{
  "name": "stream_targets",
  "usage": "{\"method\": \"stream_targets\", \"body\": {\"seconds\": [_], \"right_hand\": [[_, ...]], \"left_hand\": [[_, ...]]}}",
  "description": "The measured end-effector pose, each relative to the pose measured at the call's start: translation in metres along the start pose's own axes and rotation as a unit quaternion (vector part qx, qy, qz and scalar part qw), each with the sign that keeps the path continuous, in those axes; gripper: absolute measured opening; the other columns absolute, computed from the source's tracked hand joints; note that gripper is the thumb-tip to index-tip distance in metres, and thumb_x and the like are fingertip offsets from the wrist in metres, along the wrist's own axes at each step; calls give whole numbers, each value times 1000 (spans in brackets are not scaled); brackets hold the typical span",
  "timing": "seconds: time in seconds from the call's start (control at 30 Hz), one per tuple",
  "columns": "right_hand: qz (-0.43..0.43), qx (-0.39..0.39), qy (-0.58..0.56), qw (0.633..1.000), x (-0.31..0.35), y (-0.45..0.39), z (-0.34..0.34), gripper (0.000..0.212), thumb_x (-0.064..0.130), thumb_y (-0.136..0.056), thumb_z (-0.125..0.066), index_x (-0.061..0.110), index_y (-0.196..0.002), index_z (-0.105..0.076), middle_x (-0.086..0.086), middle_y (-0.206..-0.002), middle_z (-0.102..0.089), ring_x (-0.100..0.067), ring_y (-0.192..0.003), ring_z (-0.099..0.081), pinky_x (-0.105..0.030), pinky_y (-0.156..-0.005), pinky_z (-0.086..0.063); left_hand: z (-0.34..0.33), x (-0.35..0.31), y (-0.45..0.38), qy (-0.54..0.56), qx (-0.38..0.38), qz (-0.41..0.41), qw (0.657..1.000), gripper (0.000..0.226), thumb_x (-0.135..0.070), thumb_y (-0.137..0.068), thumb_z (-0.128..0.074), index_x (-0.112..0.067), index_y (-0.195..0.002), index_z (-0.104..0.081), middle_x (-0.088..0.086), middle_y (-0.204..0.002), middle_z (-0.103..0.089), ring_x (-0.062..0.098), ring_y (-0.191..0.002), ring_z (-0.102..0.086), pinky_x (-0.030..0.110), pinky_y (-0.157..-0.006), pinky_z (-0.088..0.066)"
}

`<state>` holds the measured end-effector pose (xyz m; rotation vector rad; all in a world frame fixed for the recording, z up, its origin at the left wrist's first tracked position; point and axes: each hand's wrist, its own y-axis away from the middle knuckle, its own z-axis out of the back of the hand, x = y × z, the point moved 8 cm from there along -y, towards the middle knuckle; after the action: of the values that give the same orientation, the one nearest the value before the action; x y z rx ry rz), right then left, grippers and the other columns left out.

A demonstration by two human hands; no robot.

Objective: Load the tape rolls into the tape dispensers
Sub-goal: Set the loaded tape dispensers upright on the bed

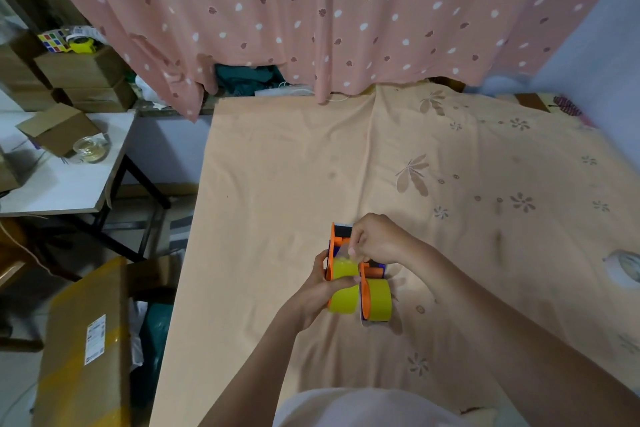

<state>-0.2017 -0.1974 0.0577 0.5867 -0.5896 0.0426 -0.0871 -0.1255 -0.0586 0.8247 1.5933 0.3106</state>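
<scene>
Two orange tape dispensers lie side by side on the peach sheet point(450, 184). My left hand point(317, 291) grips the left dispenser point(333, 243), which carries a yellow tape roll point(343, 302). With my right hand point(375, 239) I pinch the clear loose end of that tape point(344, 251) above the roll. The right dispenser point(365, 291) rests on the sheet with a second yellow roll point(380, 298) in it and a purple part at its far end. A whitish tape roll point(625, 269) lies alone near the right edge.
Left of the bed stand a white table point(59, 184) with a small cardboard box point(59, 130) and a clear tape roll point(90, 148), stacked boxes point(83, 76) behind it, and a large taped carton point(86, 347) on the floor. A pink dotted curtain point(311, 10) hangs behind the bed.
</scene>
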Motion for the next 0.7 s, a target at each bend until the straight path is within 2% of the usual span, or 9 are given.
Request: {"method": "stream_targets", "body": {"seconds": [0.07, 0.17, 0.33, 0.47, 0.53, 0.6, 0.7], "right_hand": [[-10, -8, -33, 999, -4, -1, 6, 25, -3, -87, -61, 12, -68, -67, -8, -73, -75, -21, -71, -76, -26, -63, -62], [-26, -14, -58, 998, -7, -1, 14, 22, -2, -93, -56, 8, -74, -61, -18, -78, -75, -24, -68, -76, -23, -54, -58], [-41, -3, -90, 995, -12, -1, 21, 13, 1, -94, -58, 4, -82, -58, -5, -60, -73, -20, -60, -76, -28, -57, -62], [-59, -12, -95, 994, -15, -1, 25, 12, 1, -93, -59, 5, -82, -60, 0, -47, -69, -16, -51, -74, -23, -48, -58], [-71, -17, -98, 992, -16, -2, 27, 13, -2, -93, -56, 4, -81, -60, -5, -52, -71, -21, -58, -76, -27, -53, -61], [-89, -18, -108, 990, -16, -3, 29, 14, -4, -92, -51, 2, -83, -60, -12, -63, -72, -28, -68, -77, -35, -64, -65], [-117, -2, -119, 986, -13, -3, 31, 17, -4, -93, -46, -4, -95, -63, -18, -71, -72, -35, -80, -77, -41, -76, -64]], "left_hand": [[1, 4, 2, -16, 6, -10, 1000, 94, -34, -61, -93, -56, -134, -38, -11, -122, -65, 10, -109, -70, 24, -75, -60], [0, 8, 4, -36, 27, -28, 999, 101, -27, -65, -94, -53, -142, -33, -8, -134, -61, 14, -121, -63, 25, -81, -59], [1, 10, 4, -18, 39, -68, 997, 101, -11, -69, -90, -54, -143, -35, -9, -138, -61, 13, -122, -64, 27, -83, -57], [1, 9, 3, -10, 44, -76, 996, 105, -10, -67, -91, -52, -145, -35, -8, -140, -59, 15, -123, -63, 27, -83, -57], [0, 10, 2, -8, 48, -77, 996, 105, -8, -69, -90, -51, -147, -34, -7, -140, -60, 14, -123, -63, 27, -84, -57], [-1, 12, 2, -7, 55, -77, 995, 105, -7, -70, -89, -52, -147, -34, -9, -139, -60, 11, -121, -65, 27, -84, -57], [-3, 13, 4, -11, 65, -76, 995, 104, -5, -71, -89, -55, -144, -35, -14, -135, -62, 9, -118, -65, 28, -83, -58]]}}
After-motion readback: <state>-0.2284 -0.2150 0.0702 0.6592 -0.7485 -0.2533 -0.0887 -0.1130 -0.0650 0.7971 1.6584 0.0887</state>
